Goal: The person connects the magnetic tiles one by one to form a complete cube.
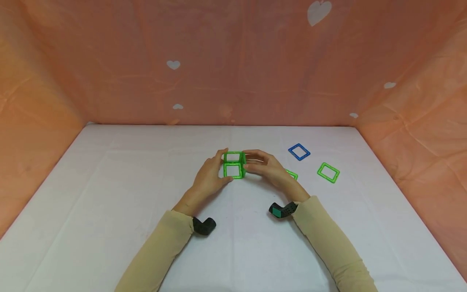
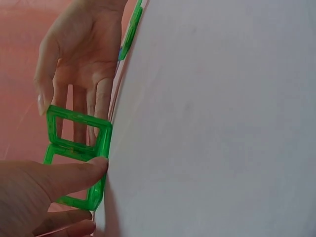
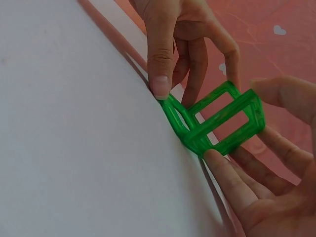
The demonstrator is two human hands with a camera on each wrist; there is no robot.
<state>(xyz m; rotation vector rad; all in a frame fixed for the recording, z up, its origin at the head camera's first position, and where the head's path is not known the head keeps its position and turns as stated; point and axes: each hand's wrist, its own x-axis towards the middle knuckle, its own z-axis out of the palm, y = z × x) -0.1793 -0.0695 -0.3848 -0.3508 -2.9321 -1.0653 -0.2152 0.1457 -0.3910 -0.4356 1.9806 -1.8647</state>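
Observation:
A green see-through structure of square magnetic tiles (image 1: 233, 163) stands over the white table between both hands, its panels joined at angles. My left hand (image 1: 208, 178) holds it from the left, thumb at the lower front edge and fingers at the upper back. From the right, my right hand (image 1: 270, 168) pinches the side panel. In the right wrist view, the right thumb (image 3: 211, 157) is at a bottom corner and the index finger at the top edge. The left wrist view shows the left thumb (image 2: 89, 173) lying across a lower tile (image 2: 76, 202).
On the white table (image 1: 109, 211), a blue square tile (image 1: 294, 155) and a green square tile (image 1: 325, 177) lie flat at the right. Another green tile (image 1: 292, 174) is partly hidden by the right forearm. Orange cloth (image 1: 233, 81) with pale hearts surrounds the back and sides.

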